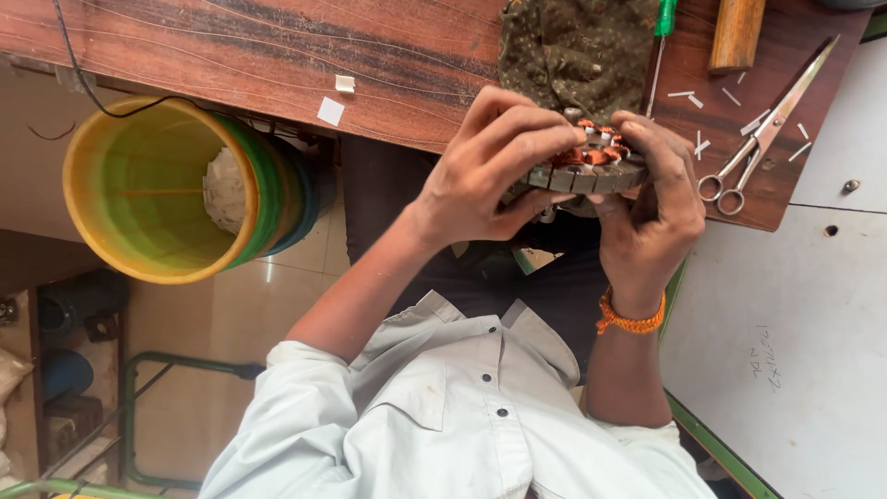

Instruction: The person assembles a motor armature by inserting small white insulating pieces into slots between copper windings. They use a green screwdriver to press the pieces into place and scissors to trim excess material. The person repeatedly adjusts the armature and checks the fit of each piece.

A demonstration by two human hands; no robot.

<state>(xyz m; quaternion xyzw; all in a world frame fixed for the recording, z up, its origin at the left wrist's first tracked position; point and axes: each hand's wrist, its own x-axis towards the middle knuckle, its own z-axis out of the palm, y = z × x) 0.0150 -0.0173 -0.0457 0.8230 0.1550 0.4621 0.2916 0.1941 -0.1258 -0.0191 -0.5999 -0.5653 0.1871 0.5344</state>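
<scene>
Together, my left hand (480,171) and right hand (651,199) grip the copper-wound stator (587,166) by its rim over the tabletop (277,55) edge, keeping the windings facing me.

Scissors (759,139) – yellow-green bucket (148,189).

The table (277,55) runs across the top of the frame. At centre, two hands (480,171) (651,208) flank a stator (587,166) at the table's edge, with a cloth (577,46) above it. Scissors (762,139) lie on the table to the right, a wooden handle (736,32) at upper right. A bucket (157,189) sits at left, below the table.
</scene>
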